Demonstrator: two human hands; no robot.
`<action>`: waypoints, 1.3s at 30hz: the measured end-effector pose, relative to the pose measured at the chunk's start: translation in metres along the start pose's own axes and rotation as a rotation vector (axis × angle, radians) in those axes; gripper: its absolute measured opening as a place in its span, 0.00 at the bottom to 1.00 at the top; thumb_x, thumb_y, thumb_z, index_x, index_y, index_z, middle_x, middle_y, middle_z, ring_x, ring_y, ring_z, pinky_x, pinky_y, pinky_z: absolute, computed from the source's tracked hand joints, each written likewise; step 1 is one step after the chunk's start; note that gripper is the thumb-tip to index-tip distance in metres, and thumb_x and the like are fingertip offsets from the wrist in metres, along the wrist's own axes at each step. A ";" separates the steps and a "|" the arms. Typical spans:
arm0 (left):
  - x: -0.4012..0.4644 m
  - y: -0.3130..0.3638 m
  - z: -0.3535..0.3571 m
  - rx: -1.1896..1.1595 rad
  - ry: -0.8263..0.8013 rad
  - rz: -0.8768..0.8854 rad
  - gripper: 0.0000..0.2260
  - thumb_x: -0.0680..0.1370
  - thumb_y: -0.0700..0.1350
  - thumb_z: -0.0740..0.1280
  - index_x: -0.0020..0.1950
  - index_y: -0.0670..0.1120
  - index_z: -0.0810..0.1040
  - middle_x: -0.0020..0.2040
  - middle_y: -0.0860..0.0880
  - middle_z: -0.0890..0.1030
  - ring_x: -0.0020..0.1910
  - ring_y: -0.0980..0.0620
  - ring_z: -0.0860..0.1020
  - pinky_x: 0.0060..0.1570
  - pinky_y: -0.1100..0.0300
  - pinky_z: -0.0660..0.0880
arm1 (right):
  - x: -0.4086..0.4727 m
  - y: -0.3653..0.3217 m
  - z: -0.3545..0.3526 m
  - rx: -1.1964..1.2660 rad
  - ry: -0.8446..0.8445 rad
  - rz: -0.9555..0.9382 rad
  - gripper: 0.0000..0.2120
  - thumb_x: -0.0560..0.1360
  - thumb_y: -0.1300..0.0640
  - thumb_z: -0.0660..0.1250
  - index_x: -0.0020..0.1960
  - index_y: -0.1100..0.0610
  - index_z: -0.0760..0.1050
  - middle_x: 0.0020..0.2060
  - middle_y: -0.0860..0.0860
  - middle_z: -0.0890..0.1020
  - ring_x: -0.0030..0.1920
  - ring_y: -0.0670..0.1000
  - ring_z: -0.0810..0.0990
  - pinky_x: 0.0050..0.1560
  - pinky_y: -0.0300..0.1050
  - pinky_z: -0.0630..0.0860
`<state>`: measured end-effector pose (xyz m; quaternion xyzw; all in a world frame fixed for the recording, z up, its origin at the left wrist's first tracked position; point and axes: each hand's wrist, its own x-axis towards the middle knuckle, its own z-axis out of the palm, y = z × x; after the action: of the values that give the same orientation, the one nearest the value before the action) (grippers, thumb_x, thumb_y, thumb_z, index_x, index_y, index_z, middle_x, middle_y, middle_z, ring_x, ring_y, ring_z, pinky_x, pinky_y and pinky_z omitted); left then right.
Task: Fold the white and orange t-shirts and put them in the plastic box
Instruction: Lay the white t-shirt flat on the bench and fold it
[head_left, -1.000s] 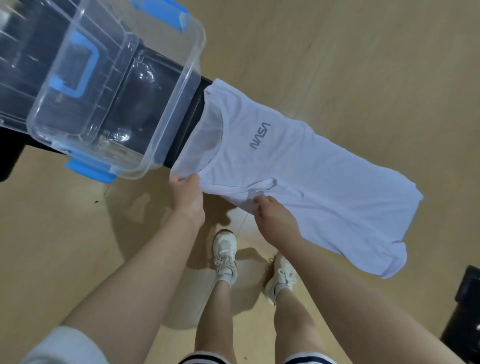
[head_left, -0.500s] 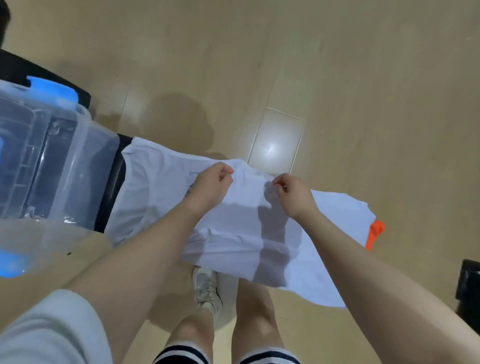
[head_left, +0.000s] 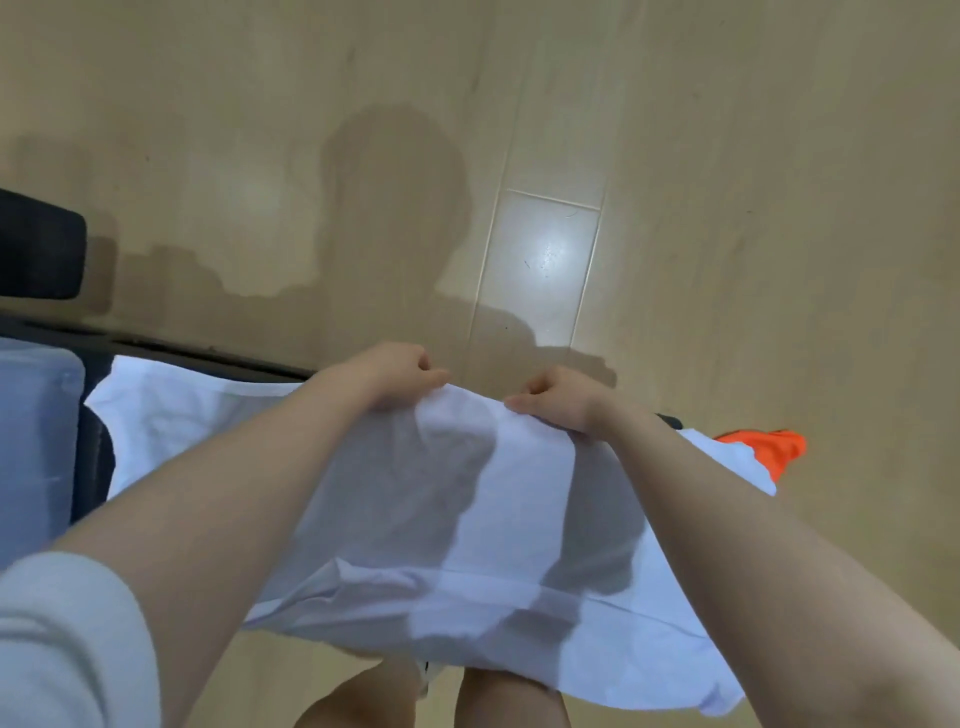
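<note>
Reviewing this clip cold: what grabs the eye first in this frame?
The white t-shirt fills the centre, its far edge pinched by the left hand and right hand side by side. A bright scrap of the orange t-shirt peeks out at its right end, and the plastic box sits at the left edge.

We stand over a pale wooden floor (head_left: 727, 156) with one glossy tile-like panel (head_left: 540, 260) catching the light. Our shadow (head_left: 395, 208) falls across the boards, and a dark furniture edge (head_left: 36, 249) sits at far left.
</note>
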<state>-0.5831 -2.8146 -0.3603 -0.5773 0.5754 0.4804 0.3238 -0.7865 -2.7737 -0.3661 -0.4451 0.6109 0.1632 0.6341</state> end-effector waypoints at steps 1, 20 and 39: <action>-0.002 0.001 -0.003 0.005 -0.016 0.009 0.17 0.78 0.55 0.59 0.57 0.44 0.75 0.56 0.47 0.78 0.54 0.46 0.75 0.50 0.57 0.70 | -0.001 0.001 -0.003 0.014 0.018 -0.031 0.13 0.72 0.50 0.66 0.33 0.55 0.70 0.30 0.50 0.72 0.32 0.49 0.69 0.35 0.42 0.64; -0.107 -0.054 0.065 0.637 0.476 0.479 0.17 0.48 0.31 0.73 0.32 0.43 0.75 0.28 0.45 0.74 0.25 0.46 0.74 0.24 0.61 0.66 | -0.112 0.050 0.110 -0.683 0.698 -0.286 0.22 0.61 0.66 0.72 0.55 0.59 0.78 0.52 0.58 0.82 0.52 0.60 0.80 0.54 0.51 0.76; -0.082 0.127 0.132 0.151 0.399 0.445 0.15 0.79 0.49 0.58 0.62 0.44 0.71 0.57 0.45 0.74 0.57 0.44 0.71 0.48 0.55 0.67 | -0.103 0.148 -0.010 0.754 0.513 0.231 0.10 0.77 0.55 0.62 0.38 0.58 0.74 0.33 0.54 0.78 0.34 0.52 0.77 0.31 0.39 0.73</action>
<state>-0.7209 -2.6792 -0.3051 -0.4943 0.7741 0.3725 0.1332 -0.9245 -2.6652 -0.3237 -0.1387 0.8099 -0.1161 0.5581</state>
